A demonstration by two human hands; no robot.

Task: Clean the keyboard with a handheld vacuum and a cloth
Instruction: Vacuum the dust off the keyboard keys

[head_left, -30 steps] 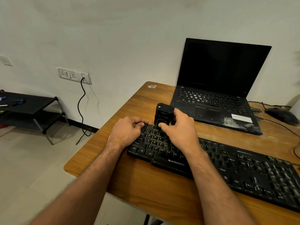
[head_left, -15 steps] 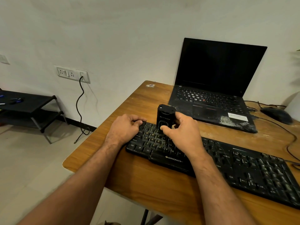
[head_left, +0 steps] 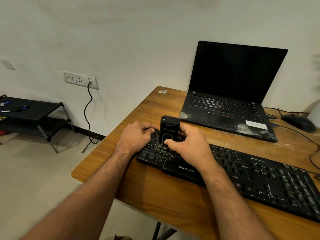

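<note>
My right hand (head_left: 188, 144) grips the upright vacuum (head_left: 169, 129) on the keyboard (head_left: 259, 179); just beside it, my left hand (head_left: 136, 137) curls over the keyboard's edge.

You see a plain white wall (head_left: 138, 40) behind the wooden bench (head_left: 155, 191). Far left of your left hand (head_left: 136, 137) stands a low black shelf (head_left: 34, 111) on the pale tiled floor (head_left: 34, 179). A socket plate (head_left: 80, 80) holds a black cable (head_left: 88, 116).
</note>
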